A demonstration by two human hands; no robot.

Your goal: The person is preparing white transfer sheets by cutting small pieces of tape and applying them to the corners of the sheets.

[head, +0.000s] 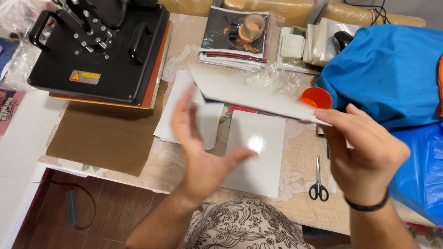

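White board (258,97), a thin stiff sheet, hangs tilted above the middle of the table (302,152), pinched at its right corner by the right hand (364,157), fingers closed on it. It looks light, rigid and smooth, best gripped at the edges. The left hand (198,147) is open, fingers spread, just below its left end, not touching. Scissors (318,182) lie near the front edge.

The white sheet (256,152) on the table looks glossy and smooth; the brown sheet (104,136) looks matt paper.
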